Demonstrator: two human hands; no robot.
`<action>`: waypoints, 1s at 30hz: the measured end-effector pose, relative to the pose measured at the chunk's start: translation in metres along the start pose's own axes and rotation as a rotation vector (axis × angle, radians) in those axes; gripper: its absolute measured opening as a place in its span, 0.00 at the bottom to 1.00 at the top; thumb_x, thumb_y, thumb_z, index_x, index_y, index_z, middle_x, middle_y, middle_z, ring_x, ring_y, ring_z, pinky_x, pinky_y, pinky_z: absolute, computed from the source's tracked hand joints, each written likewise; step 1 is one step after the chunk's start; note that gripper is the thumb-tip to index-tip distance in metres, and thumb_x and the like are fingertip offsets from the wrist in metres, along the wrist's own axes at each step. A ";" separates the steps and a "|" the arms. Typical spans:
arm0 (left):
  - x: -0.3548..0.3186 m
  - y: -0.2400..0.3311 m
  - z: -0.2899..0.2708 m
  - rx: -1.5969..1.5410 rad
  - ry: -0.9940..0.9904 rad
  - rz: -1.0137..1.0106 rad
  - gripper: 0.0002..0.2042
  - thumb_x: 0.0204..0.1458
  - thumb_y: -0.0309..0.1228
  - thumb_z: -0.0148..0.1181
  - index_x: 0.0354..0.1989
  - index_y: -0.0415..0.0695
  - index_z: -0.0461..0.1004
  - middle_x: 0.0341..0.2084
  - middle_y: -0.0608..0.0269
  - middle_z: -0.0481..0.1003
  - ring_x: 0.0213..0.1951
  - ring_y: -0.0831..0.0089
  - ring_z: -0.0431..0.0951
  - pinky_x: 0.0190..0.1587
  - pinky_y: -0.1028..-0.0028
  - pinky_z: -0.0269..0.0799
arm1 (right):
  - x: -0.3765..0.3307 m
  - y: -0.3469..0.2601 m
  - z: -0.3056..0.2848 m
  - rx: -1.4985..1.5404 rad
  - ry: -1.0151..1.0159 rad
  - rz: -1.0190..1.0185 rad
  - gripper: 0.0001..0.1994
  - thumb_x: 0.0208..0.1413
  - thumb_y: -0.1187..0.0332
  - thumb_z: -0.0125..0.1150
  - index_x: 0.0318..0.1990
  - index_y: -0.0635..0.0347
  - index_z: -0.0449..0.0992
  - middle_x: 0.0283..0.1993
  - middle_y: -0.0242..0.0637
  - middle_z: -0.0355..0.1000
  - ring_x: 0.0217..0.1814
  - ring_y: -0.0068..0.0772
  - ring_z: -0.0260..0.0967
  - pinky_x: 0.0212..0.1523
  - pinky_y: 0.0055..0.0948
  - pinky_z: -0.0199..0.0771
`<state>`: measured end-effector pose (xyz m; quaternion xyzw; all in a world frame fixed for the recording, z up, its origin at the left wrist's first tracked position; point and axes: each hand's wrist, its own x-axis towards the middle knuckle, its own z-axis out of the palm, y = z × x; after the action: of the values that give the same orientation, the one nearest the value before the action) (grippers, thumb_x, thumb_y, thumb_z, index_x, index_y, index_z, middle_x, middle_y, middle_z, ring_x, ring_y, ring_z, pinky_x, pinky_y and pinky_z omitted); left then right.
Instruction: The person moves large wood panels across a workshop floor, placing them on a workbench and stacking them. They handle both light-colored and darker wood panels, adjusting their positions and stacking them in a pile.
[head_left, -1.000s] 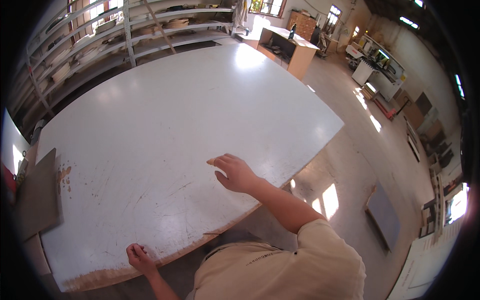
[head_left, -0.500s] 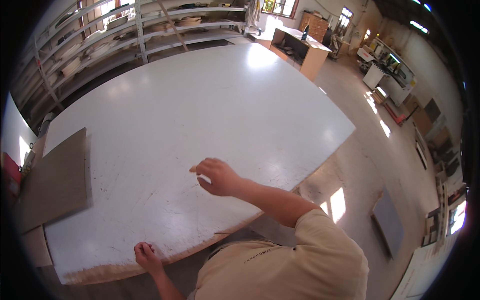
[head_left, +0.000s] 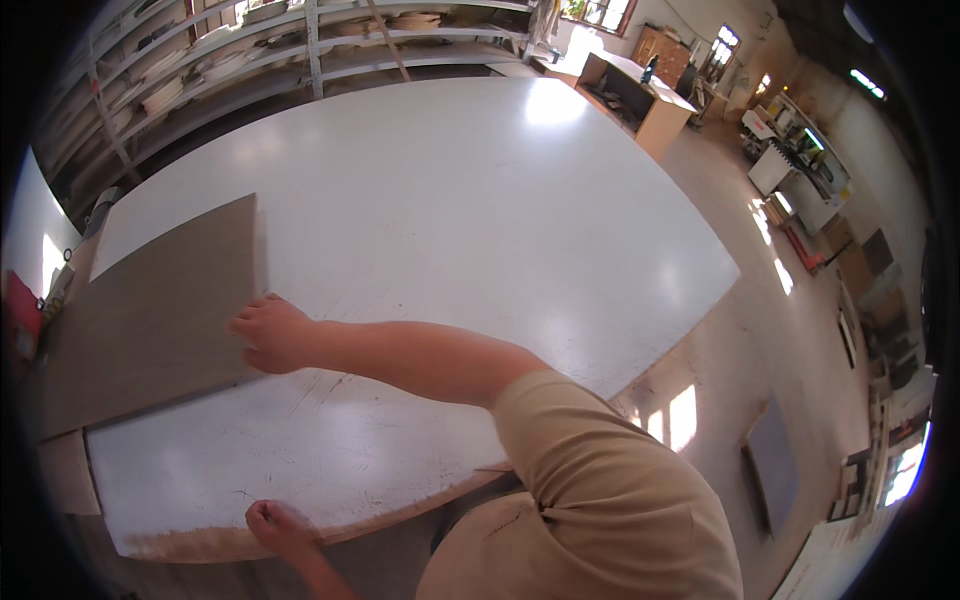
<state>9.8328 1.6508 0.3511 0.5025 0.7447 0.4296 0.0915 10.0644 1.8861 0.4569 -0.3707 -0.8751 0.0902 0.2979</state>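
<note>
My right hand (head_left: 272,333) reaches across to the left, its fingers curled over the right edge of a grey-brown flat panel (head_left: 160,300). Whatever those fingers hold, if anything, is hidden by the hand. The panel lies on the left part of a large white tabletop (head_left: 480,230) and juts past its left side. My left hand (head_left: 280,527) is curled closed at the near edge of the table. No thing shows clearly in it.
Metal shelves (head_left: 315,55) with curved wooden pieces stand along the far left. Beyond the table is an open-fronted wooden cabinet (head_left: 655,125). A machine (head_left: 800,180) and a red pallet jack (head_left: 800,250) are at the far right. A board (head_left: 772,465) leans right of me. The table's near edge is chipped.
My right hand has moved left from mid-table to the panel's edge; a small tan piece seen at its fingers no longer shows. The panel reaches farther right over the table. My left hand stays closed.
</note>
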 end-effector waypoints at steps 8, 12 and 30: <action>-0.012 0.008 -0.003 -0.111 -0.004 -0.010 0.05 0.52 0.26 0.50 0.32 0.37 0.67 0.33 0.55 0.68 0.36 0.60 0.68 0.40 0.65 0.66 | 0.154 -0.017 -0.042 0.093 0.633 -0.207 0.36 0.43 0.68 0.60 0.61 0.76 0.57 0.56 0.60 0.63 0.61 0.54 0.59 0.63 0.45 0.56; -0.014 0.004 0.002 -0.030 0.032 0.085 0.05 0.53 0.26 0.51 0.33 0.38 0.67 0.32 0.55 0.67 0.36 0.59 0.68 0.41 0.64 0.66 | 0.107 0.007 -0.238 -0.641 1.335 -0.415 0.29 0.45 0.67 0.62 0.56 0.71 0.66 0.57 0.55 0.65 0.61 0.57 0.59 0.61 0.54 0.56; -0.009 0.036 -0.017 0.114 -0.060 0.008 0.17 0.53 0.39 0.52 0.35 0.34 0.74 0.34 0.44 0.74 0.37 0.49 0.72 0.44 0.54 0.67 | -0.012 0.081 -0.039 -0.425 -0.366 0.303 0.29 0.63 0.51 0.40 0.69 0.51 0.55 0.73 0.46 0.47 0.76 0.51 0.38 0.71 0.54 0.39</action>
<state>9.8517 1.6390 0.3853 0.5225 0.7629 0.3715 0.0831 10.1422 1.9331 0.4526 -0.5283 -0.8482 0.0140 0.0346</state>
